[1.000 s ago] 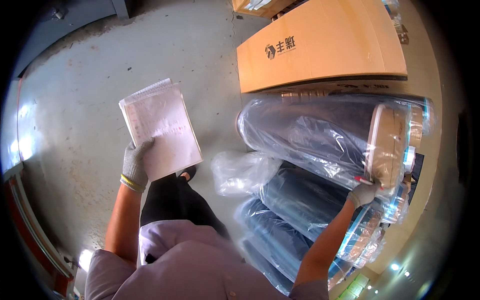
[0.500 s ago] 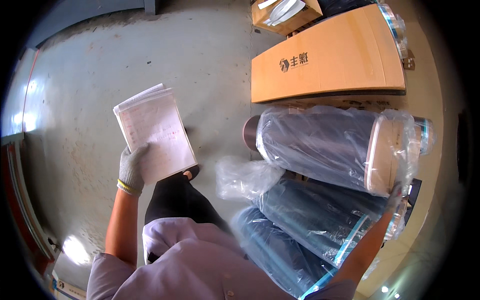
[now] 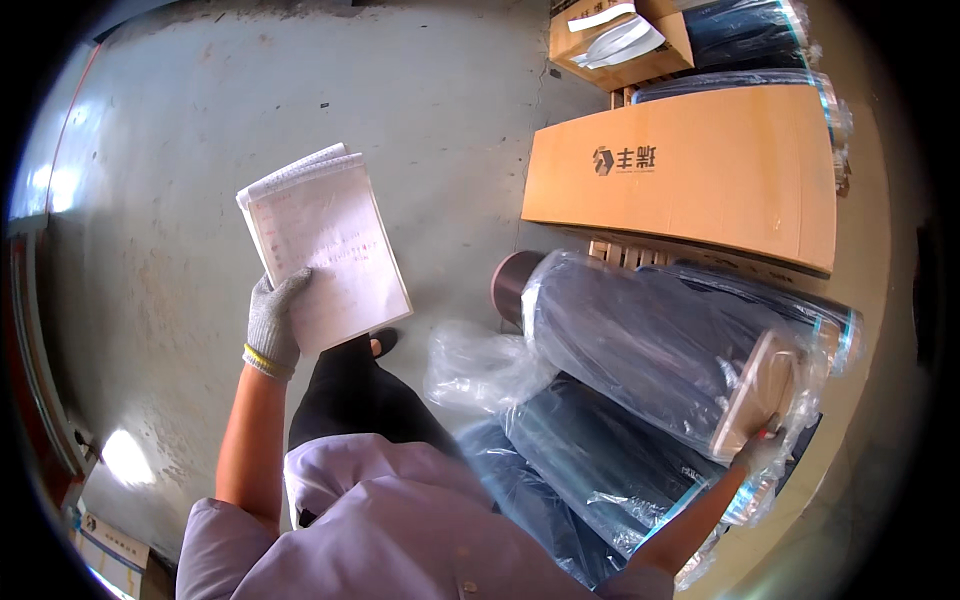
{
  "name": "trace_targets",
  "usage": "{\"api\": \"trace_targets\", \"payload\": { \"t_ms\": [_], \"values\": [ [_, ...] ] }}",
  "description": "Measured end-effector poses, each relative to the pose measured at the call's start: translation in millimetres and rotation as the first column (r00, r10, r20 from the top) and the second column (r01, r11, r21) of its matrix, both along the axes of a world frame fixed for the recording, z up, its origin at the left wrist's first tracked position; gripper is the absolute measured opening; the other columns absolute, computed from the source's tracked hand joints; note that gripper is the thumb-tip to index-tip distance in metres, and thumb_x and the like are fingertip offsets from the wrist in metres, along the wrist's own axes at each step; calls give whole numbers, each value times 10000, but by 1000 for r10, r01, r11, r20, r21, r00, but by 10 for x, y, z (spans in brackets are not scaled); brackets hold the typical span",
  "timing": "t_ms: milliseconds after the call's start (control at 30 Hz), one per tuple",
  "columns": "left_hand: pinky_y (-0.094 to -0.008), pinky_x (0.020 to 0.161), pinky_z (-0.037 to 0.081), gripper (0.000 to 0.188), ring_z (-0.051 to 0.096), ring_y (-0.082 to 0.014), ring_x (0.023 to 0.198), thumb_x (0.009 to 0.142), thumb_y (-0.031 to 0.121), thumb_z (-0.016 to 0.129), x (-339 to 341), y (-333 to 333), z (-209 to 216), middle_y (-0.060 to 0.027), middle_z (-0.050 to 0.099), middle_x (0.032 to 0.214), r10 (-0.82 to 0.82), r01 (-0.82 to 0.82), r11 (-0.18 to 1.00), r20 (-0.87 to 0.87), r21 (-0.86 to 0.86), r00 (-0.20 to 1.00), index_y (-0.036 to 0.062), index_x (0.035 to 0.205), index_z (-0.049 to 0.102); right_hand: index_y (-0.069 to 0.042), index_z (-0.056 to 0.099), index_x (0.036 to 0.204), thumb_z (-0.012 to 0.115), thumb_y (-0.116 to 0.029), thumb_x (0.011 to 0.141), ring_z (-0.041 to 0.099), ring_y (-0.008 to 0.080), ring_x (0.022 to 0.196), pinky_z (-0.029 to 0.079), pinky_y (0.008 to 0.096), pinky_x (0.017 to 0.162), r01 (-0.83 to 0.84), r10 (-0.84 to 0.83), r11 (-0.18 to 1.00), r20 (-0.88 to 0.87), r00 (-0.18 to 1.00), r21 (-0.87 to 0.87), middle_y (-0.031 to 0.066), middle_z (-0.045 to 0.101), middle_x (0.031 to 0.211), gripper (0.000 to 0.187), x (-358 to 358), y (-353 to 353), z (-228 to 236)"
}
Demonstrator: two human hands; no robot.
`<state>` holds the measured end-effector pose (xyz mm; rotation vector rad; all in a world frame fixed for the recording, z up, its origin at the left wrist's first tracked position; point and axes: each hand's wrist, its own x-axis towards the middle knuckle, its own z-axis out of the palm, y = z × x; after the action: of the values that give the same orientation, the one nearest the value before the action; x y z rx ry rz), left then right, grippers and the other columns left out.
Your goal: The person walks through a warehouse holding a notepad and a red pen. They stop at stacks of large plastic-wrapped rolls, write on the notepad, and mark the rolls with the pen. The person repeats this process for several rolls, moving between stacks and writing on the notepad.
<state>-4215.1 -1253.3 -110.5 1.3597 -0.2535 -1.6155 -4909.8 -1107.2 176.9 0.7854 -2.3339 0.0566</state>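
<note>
My left hand [image 3: 275, 320], in a grey knit glove with a yellow cuff edge, grips a notepad [image 3: 325, 250] with handwritten pages, its thumb over the lower left edge. My right hand [image 3: 763, 447], also gloved, reaches far out to the right and grips the lower end of a dark roll [image 3: 630, 340] wrapped in clear plastic. That roll's flat tan end [image 3: 757, 395] faces right, and a brown tube end sticks out at its left. Loose plastic partly covers the right fingers.
More wrapped dark rolls [image 3: 590, 455] lie beside and below it, with bunched clear plastic [image 3: 480, 365] at their left. Beyond stands a long cardboard box [image 3: 690, 170]. Farther off are a smaller box [image 3: 615, 45] with papers and more rolls [image 3: 740, 35]. Grey floor [image 3: 170, 250] stretches left.
The roll's right end has swung toward me along with my right hand, and its tan end face shows more. The view has shifted slightly; my left hand still holds the notepad.
</note>
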Motion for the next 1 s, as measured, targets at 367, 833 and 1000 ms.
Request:
{"api": "trace_targets", "payload": {
  "t_ms": [367,833,1000],
  "values": [
    [-324,790,524,406,639,-199,869,829,137,653,203,-30,-227,-123,643,1009,-15,14,998,22,55,1000,-59,1173,563,10,570,1140,692,-306,883,598,210,912,484,329,747,-292,292,953,12,956,82,128,628,1024,426,-995,-579,14],
    [-328,788,533,390,648,-209,858,831,133,652,138,-92,-324,-120,649,988,65,-64,997,-9,53,998,-54,1162,569,8,602,988,556,-496,909,600,438,865,465,504,714,47,-19,983,-155,988,178,237,639,944,512,735,-689,-77],
    [-323,785,531,387,648,-209,855,828,130,657,57,-81,-334,-122,649,987,103,-102,994,-31,33,994,-55,1157,573,-113,611,1090,493,-544,918,624,416,936,481,506,743,324,-296,928,-164,941,184,172,662,999,479,191,-1076,-61]
  ]
}}
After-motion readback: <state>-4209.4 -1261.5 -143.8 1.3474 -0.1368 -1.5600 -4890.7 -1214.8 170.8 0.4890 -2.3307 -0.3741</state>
